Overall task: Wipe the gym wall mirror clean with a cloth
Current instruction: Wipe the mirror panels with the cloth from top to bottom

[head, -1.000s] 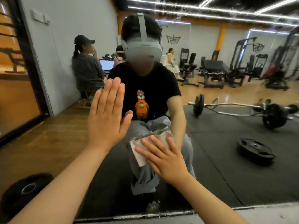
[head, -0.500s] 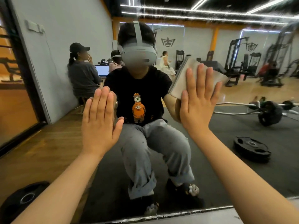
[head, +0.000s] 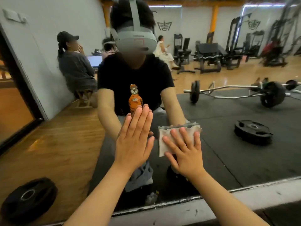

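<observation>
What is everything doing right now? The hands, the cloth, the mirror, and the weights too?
left hand, open, flat against the mirror
right hand, open, fingers spread, pressing the cloth
cloth, folded, pinned flat to the glass
mirror, upright, both hands against it
barbell, reflected, lying on the floor
weight plate, reflected, lying flat on the mat
laptop, reflected, open, screen lit

r hand presses cloth on mirror

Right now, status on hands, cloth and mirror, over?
Left hand flat on mirror. Right hand presses cloth flat against it, low down. Nothing in the way.
</observation>
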A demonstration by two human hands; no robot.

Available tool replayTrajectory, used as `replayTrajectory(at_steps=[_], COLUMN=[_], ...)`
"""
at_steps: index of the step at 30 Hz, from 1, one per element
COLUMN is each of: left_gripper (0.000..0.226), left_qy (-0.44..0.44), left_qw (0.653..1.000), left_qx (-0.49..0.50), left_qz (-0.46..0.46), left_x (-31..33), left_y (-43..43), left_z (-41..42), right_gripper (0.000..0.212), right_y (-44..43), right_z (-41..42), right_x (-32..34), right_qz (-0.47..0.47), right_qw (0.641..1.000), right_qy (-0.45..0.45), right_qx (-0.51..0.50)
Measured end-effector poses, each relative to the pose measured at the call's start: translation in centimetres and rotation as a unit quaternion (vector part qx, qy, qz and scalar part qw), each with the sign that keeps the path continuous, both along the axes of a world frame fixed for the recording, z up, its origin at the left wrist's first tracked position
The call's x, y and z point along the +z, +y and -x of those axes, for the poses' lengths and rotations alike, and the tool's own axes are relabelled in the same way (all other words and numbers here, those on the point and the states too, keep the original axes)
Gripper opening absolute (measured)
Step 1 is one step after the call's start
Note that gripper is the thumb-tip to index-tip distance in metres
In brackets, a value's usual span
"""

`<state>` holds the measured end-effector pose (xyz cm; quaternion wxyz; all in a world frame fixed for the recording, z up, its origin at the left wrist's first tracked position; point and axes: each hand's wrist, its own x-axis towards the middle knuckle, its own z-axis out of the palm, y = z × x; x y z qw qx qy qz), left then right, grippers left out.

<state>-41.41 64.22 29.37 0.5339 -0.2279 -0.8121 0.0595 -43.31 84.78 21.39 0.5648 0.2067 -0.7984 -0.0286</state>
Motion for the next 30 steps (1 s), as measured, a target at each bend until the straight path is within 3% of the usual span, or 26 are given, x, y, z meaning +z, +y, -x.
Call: replayTrajectory(at_steps=[6, 12, 17, 25, 30], left_gripper=[0.070, 0.070, 0.070, 0.071, 0.072], left_qy=[0.040, 0.045, 0.046, 0.051, 0.051], left_qw=[0.999, 0.999, 0.999, 0.999, 0.999], left_qx=[0.023, 0.017, 0.016, 0.009, 0.011], left_qz=[0.003, -0.002, -0.002, -0.009, -0.009], left_x=[-1.1, -1.1, -1.2, -1.2, -1.4], left_y=[0.2, 0.4, 0.3, 0.3, 0.3], left_z=[1.0, 1.0, 0.9, 1.1, 1.2], right_gripper=[0.056, 0.052, 0.053, 0.058, 0.057], right_y=[-0.1, 0.4, 0.2, 0.8, 0.2], right_z=[0.1, 0.6, 1.3, -1.1, -1.0], right_x=[2.6, 10.7, 8.4, -6.6, -4.5], right_qz=[0.026, 0.217, 0.238, 0.303, 0.331], right_qw=[1.000, 0.975, 0.968, 0.947, 0.938], right_qy=[0.009, 0.032, 0.071, -0.077, -0.079], right_qx=[0.004, -0.028, -0.042, -0.067, -0.058])
